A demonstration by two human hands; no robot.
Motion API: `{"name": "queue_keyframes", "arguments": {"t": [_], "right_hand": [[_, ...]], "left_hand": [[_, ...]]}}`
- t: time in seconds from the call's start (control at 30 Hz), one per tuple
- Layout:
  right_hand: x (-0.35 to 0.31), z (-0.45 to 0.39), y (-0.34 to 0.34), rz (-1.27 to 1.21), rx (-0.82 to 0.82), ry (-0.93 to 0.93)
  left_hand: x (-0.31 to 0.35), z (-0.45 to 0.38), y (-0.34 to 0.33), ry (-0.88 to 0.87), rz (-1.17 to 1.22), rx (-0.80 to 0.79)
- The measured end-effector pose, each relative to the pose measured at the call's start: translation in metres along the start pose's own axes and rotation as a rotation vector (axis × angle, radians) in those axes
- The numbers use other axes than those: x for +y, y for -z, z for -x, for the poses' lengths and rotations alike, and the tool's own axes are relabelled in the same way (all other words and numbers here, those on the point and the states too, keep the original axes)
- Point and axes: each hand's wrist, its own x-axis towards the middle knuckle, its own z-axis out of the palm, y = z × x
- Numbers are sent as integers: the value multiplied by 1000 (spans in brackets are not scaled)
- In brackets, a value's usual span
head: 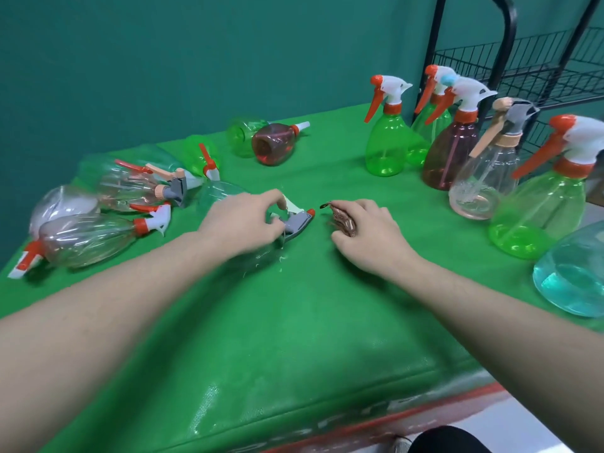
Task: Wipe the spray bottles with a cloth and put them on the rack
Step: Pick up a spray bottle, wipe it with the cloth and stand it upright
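Both arms stretched forward; left hand (243, 223) fingers curled, gripping; right hand (366, 232) curled, palm down, pinching

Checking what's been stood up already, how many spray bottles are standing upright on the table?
6 for sure: green, green behind, maroon, clear, large green, all near the rack. The blue one is cut off.

Teal wall (163, 60) behind green-covered table (294, 322); pale floor (536, 420).
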Motion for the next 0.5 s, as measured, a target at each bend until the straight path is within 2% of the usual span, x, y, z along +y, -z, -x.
{"name": "queue_keyframes", "arguments": {"t": [0.07,0.13,0.2,0.27,0.5], "right_hand": [[0,3,0,-5,-6,-2],[-1,5,1,-3,-16,-1],[-2,6,2,-3,-23,-5],[-3,7,3,-12,-25,-10],[-9,21,6,-43,-48,-18]], "left_hand": [[-10,-2,8,-126,-189,34],[-20,-7,12,-188,-394,-81],[-27,-14,12,-159,-495,-237],[-29,-19,12,-119,-499,-319],[-28,-7,19,-120,-513,-212]]}}
